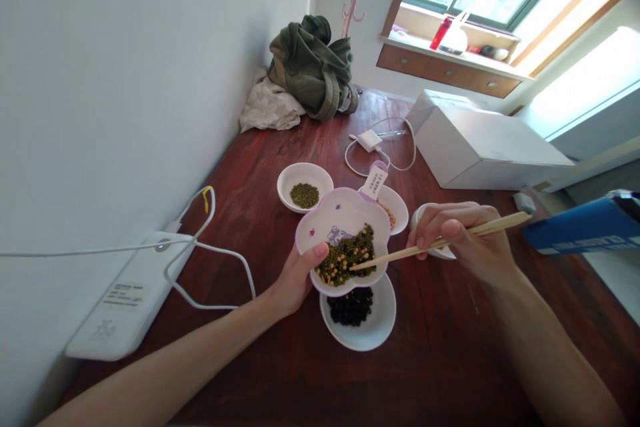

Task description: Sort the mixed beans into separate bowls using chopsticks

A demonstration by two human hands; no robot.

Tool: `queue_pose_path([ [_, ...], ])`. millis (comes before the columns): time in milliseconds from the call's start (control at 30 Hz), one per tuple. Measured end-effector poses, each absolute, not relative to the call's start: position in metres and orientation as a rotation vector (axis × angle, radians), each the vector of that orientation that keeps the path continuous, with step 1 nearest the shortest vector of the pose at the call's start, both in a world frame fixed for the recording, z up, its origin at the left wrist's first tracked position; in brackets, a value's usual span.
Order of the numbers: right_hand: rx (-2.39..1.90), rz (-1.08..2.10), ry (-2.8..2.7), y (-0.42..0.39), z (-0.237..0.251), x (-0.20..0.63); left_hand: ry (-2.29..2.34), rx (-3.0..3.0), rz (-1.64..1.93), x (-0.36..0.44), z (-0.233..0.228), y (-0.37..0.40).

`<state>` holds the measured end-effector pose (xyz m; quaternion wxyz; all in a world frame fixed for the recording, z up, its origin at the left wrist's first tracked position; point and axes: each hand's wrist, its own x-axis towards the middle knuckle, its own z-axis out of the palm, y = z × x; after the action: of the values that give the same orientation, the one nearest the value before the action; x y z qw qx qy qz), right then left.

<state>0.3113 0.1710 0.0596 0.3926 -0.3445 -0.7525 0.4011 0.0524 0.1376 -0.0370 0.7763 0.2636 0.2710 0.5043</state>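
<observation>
My left hand grips the near rim of a flower-shaped purple-edged bowl, tilted toward me above the table, with mixed green, yellow and dark beans piled at its low side. My right hand holds a pair of wooden chopsticks, their tips in the mixed beans. Just below the tilted bowl stands a white bowl of black beans. A white bowl of green beans sits farther back on the left. Another white bowl with yellow beans is partly hidden behind the flower bowl.
A dark red wooden table carries a white power strip with cables at the left, a charger and cord, a white box, green and white cloths in the far corner, and a blue object at the right.
</observation>
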Motion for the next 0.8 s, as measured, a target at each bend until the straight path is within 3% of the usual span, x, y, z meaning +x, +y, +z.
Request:
queue_pose_path([
  [800,-0.834,1.11,-1.851,0.1716,0.0585,0.3209,0.568,0.592,1.095,0.0531,-0.0403,0.1385],
])
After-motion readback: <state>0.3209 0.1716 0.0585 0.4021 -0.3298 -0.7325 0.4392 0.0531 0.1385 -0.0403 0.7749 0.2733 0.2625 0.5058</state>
